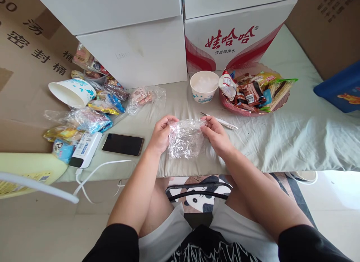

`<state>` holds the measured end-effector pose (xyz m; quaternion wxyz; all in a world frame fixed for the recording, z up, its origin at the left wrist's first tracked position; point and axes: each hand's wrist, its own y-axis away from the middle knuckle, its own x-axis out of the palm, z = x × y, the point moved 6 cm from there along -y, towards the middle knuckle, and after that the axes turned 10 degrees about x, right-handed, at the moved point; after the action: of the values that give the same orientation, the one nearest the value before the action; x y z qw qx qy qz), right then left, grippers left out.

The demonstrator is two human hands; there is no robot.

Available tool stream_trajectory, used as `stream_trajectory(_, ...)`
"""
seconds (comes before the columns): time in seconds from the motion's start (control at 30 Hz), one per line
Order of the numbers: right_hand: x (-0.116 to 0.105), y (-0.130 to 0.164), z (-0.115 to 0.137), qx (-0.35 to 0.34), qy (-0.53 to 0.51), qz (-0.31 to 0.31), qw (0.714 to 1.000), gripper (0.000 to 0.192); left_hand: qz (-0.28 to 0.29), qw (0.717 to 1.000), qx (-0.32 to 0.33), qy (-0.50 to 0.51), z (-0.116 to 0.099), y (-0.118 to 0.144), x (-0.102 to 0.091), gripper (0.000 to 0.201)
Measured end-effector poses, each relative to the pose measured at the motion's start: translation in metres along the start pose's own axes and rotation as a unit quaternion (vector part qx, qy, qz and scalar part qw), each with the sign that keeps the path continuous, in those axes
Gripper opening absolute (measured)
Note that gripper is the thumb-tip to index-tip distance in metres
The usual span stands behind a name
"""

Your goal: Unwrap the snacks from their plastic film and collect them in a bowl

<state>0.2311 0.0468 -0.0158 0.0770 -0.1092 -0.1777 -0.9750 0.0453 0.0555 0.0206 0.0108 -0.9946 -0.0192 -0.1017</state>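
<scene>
both hands meet at the centre of the frame over a crumpled clear plastic bag [185, 138], which hangs between them just above the pale grey-green cloth-covered surface [281, 142]. the left hand [161, 134] pinches the bag's upper left edge with fingers curled closed on the film, and the right hand [216, 136] pinches the upper right edge the same way. the step in hand looks like spreading the bag's mouth apart; the film is wrinkled and clinging to itself, so the next move likely calls for rubbing the two layers against each other to separate them rather than pulling harder, which could tear it.

just beyond the right hand lies a slim white pen-like tool [222, 121], near but not touching the bag. above it, at the upper centre, stands a white paper bowl [204, 86] with something pale inside; i cannot tell what. to its right sits a red round plastic tray [253, 111] heaped with wrapped snacks. on the left of the frame lie a tipped-over white paper cup with blue print [71, 91], a loose pile of colourful snack packets [92, 112], a black smartphone [123, 144] lying flat, and a white power bank [86, 149] with a white cable [95, 172] running off the edge. white cardboard boxes [135, 48] stand along the top.
</scene>
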Motion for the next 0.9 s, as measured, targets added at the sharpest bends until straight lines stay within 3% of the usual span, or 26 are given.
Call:
stream_trajectory(0.17,-0.003,0.001,0.0,0.003,0.016,-0.016,1.0,0.03,0.021,1.0,-0.015,0.001,0.005,0.002,0.003,0.029)
stream_trajectory(0.47,-0.001,0.002,-0.002,0.022,0.014,-0.002,1.0,0.041,-0.016,1.0,-0.017,-0.009,0.005,-0.001,-0.003,0.017)
stream_trajectory(0.6,-0.002,0.004,-0.003,-0.003,-0.011,0.025,1.0,0.053,-0.011,1.0,0.008,0.003,0.003,0.0,-0.001,0.014)
stream_trajectory(0.7,0.0,0.005,-0.006,0.015,-0.012,0.047,0.999,0.066,-0.019,1.0,0.017,0.006,0.003,0.0,-0.003,0.012)
stream_trajectory(0.9,0.002,0.005,-0.004,0.003,-0.051,0.055,0.997,0.068,-0.054,0.997,0.047,-0.041,0.005,-0.001,-0.011,0.012)
